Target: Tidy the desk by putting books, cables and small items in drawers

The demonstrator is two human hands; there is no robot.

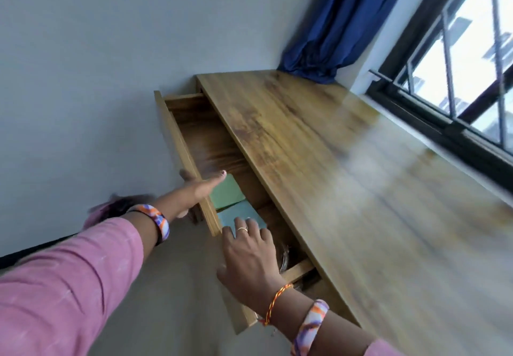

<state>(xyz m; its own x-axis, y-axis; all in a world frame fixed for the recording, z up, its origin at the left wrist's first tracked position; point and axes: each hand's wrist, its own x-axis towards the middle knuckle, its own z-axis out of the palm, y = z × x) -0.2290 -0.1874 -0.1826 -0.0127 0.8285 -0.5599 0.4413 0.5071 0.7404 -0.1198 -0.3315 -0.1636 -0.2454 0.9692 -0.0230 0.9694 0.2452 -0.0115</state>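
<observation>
We find the drawer [194, 144] pulled out at frame centre, two green books [226, 196] lying inside. The left hand [198, 189] grips its front panel; the right hand [247, 247] rests open-fingered on the nearer book [244, 214].

The right hand [248, 255] covers part of the teal book [241, 217] and most of what may be a glass jar [284, 258] in the drawer [188, 158], while the desk [361, 189] blurs toward the frame's right edge.
</observation>
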